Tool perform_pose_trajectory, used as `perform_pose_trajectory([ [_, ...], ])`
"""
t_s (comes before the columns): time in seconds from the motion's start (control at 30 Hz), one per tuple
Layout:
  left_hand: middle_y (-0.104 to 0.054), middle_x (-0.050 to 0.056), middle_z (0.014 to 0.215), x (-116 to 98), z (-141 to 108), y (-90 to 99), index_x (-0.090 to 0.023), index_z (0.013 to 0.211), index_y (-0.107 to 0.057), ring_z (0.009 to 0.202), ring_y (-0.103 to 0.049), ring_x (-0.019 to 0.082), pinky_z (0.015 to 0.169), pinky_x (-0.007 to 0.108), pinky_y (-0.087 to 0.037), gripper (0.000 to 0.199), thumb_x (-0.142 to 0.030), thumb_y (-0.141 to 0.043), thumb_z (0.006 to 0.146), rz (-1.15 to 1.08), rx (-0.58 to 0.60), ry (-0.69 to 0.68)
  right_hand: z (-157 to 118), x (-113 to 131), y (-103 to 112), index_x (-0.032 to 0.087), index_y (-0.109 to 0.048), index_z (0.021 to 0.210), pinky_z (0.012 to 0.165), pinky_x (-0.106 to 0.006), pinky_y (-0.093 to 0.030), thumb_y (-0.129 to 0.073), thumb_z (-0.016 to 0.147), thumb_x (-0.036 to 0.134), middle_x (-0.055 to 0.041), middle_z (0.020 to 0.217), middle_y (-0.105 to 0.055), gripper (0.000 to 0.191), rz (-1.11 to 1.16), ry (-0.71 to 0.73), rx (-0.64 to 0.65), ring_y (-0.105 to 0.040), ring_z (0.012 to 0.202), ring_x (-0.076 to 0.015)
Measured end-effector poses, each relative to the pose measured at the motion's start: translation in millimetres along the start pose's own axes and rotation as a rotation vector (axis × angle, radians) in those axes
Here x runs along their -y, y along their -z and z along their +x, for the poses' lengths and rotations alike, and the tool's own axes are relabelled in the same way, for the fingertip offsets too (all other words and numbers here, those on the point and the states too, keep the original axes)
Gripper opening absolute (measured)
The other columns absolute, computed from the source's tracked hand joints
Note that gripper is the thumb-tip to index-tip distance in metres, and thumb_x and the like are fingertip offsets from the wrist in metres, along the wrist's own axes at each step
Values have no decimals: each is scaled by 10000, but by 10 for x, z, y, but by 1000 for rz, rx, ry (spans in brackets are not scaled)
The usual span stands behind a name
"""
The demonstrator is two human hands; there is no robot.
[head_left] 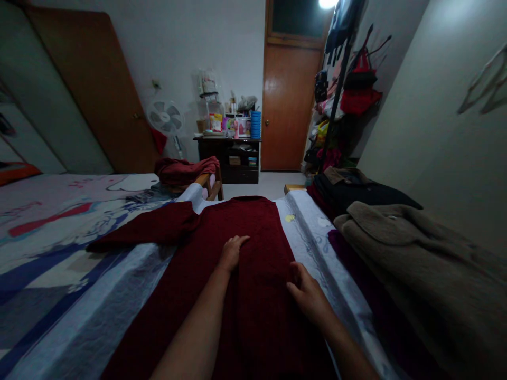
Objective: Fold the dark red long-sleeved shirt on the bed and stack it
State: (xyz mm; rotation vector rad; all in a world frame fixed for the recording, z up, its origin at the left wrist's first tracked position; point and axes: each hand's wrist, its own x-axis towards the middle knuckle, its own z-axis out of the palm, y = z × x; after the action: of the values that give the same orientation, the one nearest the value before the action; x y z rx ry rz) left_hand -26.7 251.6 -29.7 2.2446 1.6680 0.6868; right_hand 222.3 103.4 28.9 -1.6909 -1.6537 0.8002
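Note:
A dark red coat (pixel 206 285) lies spread over the bed in front of me, one sleeve (pixel 150 227) stretched out to the left. The other sleeve does not show. My left hand (pixel 232 254) rests on the middle of the coat, thumb pointing right; its other fingers are partly hidden behind the hand. At the coat's right edge, my right hand (pixel 308 295) has its thumb on top and its fingers curled at the border, with dark red cloth between them.
Folded clothes lie along the right, among them a grey-brown fleece coat (pixel 400 248) and a dark jacket (pixel 356 187). Reddish cloth (pixel 186 171) sits at the bed's far end. Beyond stand a black cabinet (pixel 229 158), a white fan (pixel 166 119) and a wooden door (pixel 291 105).

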Motion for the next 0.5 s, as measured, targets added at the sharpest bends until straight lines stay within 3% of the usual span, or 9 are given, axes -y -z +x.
perform_pose_trajectory([
  [0.17,-623,63,1080,-7,4,-9,-256,1319,-558,1031,-558,197,961,306,-397,457,-170,-409,895,52,4,11,-177,-5,3,170,-440,1358,1029,-341,-403,-539,762,192,-108,1271,-610,605,12,7,84,-553,1209,-222],
  [0.33,-621,66,1101,-17,-7,-10,-263,1301,-575,1026,-550,200,956,314,-392,449,-157,-421,892,95,0,4,-244,-67,57,185,-517,1246,1062,-325,-385,-487,782,202,-82,1272,-607,466,135,48,-18,-554,1202,-191],
  [0.5,-612,60,1088,-38,-15,-8,-279,1267,-602,1024,-543,191,951,299,-383,419,-160,-434,901,114,15,1,-385,-142,65,192,-535,1204,1027,-330,-421,-480,791,217,-84,1215,-639,418,118,13,-57,-589,1154,-206],
])
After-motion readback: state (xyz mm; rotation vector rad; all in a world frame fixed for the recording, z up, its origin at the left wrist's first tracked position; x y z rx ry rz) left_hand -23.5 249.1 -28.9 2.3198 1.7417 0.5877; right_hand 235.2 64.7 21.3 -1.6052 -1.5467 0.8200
